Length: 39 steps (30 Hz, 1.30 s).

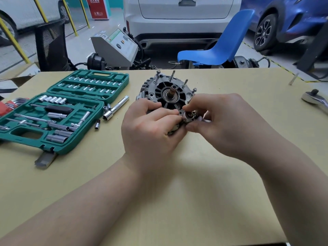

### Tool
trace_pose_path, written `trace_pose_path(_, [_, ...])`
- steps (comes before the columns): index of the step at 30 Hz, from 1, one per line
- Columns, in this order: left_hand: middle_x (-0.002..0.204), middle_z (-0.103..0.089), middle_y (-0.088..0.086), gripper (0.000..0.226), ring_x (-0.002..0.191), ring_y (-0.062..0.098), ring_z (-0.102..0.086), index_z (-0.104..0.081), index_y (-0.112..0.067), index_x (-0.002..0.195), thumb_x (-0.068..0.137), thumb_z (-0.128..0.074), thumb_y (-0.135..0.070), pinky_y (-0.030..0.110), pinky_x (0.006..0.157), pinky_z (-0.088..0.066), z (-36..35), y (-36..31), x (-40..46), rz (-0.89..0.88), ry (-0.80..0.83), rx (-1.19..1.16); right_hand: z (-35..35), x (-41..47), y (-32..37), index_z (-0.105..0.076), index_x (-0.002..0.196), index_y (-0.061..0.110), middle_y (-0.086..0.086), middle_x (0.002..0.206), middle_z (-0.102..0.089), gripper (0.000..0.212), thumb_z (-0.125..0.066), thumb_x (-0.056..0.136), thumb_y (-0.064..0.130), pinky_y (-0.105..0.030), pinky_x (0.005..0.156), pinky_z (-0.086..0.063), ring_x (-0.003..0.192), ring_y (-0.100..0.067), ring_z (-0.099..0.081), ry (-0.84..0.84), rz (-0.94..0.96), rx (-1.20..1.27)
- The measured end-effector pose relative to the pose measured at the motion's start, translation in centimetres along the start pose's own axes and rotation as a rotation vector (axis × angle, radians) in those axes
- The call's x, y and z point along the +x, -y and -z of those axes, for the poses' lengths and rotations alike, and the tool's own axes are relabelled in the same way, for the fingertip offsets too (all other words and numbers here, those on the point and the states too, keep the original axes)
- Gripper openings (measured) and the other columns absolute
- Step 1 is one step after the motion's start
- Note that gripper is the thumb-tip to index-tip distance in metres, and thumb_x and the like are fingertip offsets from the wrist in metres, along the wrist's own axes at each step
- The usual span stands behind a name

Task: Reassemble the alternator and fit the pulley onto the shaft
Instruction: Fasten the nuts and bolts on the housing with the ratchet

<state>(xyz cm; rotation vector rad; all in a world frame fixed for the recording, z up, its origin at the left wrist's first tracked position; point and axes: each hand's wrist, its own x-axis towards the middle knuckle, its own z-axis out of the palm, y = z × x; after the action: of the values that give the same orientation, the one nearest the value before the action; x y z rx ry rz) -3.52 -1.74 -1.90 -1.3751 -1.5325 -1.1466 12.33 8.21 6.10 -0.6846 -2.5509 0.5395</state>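
together both hands (pixel 152 128) (pixel 215 121) pinch a small metal part (pixel 189 116) before the alternator (pixel 167 94).

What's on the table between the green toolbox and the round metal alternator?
In the head view, a long socket extension and some loose small sockets lie between the socket set case and the alternator.

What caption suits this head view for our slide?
Both hands, left and right, hold a small metal part before the alternator, beside an open socket set.
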Motion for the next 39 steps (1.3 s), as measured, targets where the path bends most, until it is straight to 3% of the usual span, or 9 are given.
trace_pose_path(7, [0.092, -0.083, -0.007, 0.015, 0.082, 0.032, -0.072, -0.087, -0.019, 0.084, 0.093, -0.083, -0.03, 0.043, 0.076, -0.059, -0.2, 0.0, -0.4, 0.018, -0.004, 0.001, -1.0, -0.8, 1.4, -0.057, 0.106, 0.029, -0.003, 0.082, -0.064, 0.022, -0.066, 0.092, 0.043, -0.042, 0.069, -0.053, 0.082, -0.036, -0.06, -0.064, 0.0, -0.198])
trace_pose_path(10, [0.092, -0.083, -0.005, 0.016, 0.083, 0.033, -0.072, -0.087, -0.018, 0.085, 0.095, -0.08, -0.028, 0.045, 0.078, -0.06, -0.3, 0.1, -0.6, 0.024, -0.01, -0.021, -1.9, -1.3, 1.9, -0.053, 0.104, 0.023, -0.002, 0.075, -0.057, 0.024, -0.062, 0.095, 0.043, -0.037, 0.06, -0.041, 0.075, -0.036, -0.056, -0.108, -0.027, -0.258])
trace_pose_path(13, [0.093, -0.083, -0.003, 0.016, 0.081, 0.035, -0.073, -0.087, -0.016, 0.087, 0.096, -0.08, -0.027, 0.048, 0.081, -0.06, -0.3, 0.2, -0.6, 0.029, -0.002, -0.045, -2.7, -1.4, 1.9, -0.05, 0.104, 0.022, -0.002, 0.079, -0.056, 0.026, -0.059, 0.097, 0.045, -0.037, 0.062, -0.031, 0.074, -0.032, -0.048, -0.141, -0.075, -0.271])
trace_pose_path(16, [0.095, -0.083, -0.003, 0.016, 0.083, 0.037, -0.074, -0.088, -0.016, 0.089, 0.097, -0.081, -0.029, 0.048, 0.082, -0.059, -0.1, 0.2, -0.7, 0.029, 0.026, -0.048, -2.7, -1.6, 1.4, -0.053, 0.103, 0.022, -0.001, 0.08, -0.063, 0.029, -0.058, 0.097, 0.049, -0.039, 0.062, -0.041, 0.076, -0.032, -0.054, -0.145, -0.078, -0.21])
trace_pose_path(20, [0.099, -0.083, -0.004, 0.019, 0.086, 0.033, -0.074, -0.087, -0.014, 0.092, 0.096, -0.086, -0.033, 0.048, 0.086, -0.059, 0.5, 1.1, -0.4, -0.049, 0.08, -0.051, -1.0, -0.7, -0.4, -0.055, 0.103, 0.027, 0.003, 0.075, -0.062, 0.031, -0.048, 0.094, 0.056, -0.042, 0.063, -0.05, 0.074, -0.028, -0.058, -0.02, -0.018, -0.147])
trace_pose_path(25, [0.099, -0.081, -0.003, 0.021, 0.085, 0.031, -0.069, -0.085, -0.014, 0.092, 0.095, -0.086, -0.035, 0.043, 0.08, -0.057, 0.6, 1.9, -0.2, -0.109, 0.075, -0.031, 0.6, 0.7, -1.9, -0.064, 0.111, 0.035, 0.011, 0.083, -0.066, 0.02, -0.069, 0.093, 0.042, -0.043, 0.073, -0.053, 0.076, -0.016, -0.058, 0.061, 0.096, -0.034])
trace_pose_path(30, [0.093, -0.079, -0.006, 0.025, 0.08, 0.032, -0.068, -0.084, -0.018, 0.085, 0.091, -0.089, -0.042, 0.044, 0.071, -0.055, 0.1, 1.2, 0.2, -0.084, 0.033, 0.034, -0.1, 0.5, -2.3, -0.058, 0.108, 0.037, 0.012, 0.079, -0.062, 0.024, -0.069, 0.089, 0.046, -0.046, 0.069, -0.053, 0.075, -0.016, -0.057, 0.039, 0.15, -0.024])
trace_pose_path(34, [0.087, -0.079, -0.011, 0.024, 0.075, 0.03, -0.064, -0.081, -0.021, 0.078, 0.092, -0.087, -0.039, 0.042, 0.065, -0.052, -0.1, 0.3, 0.2, -0.032, 0.01, 0.108, 0.4, 0.7, -2.3, -0.059, 0.105, 0.038, 0.009, 0.079, -0.062, 0.023, -0.072, 0.086, 0.043, -0.049, 0.069, -0.053, 0.075, -0.013, -0.057, 0.129, 0.163, 0.014])
trace_pose_path(39, [0.087, -0.079, -0.01, 0.025, 0.074, 0.028, -0.061, -0.083, -0.022, 0.079, 0.093, -0.086, -0.042, 0.039, 0.066, -0.05, 0.0, 0.4, 0.2, -0.037, 0.01, 0.079, 0.6, 1.2, -2.1, -0.06, 0.099, 0.035, 0.009, 0.071, -0.062, 0.016, -0.072, 0.09, 0.04, -0.038, 0.063, -0.048, 0.07, -0.009, -0.057, 0.122, 0.114, 0.011])
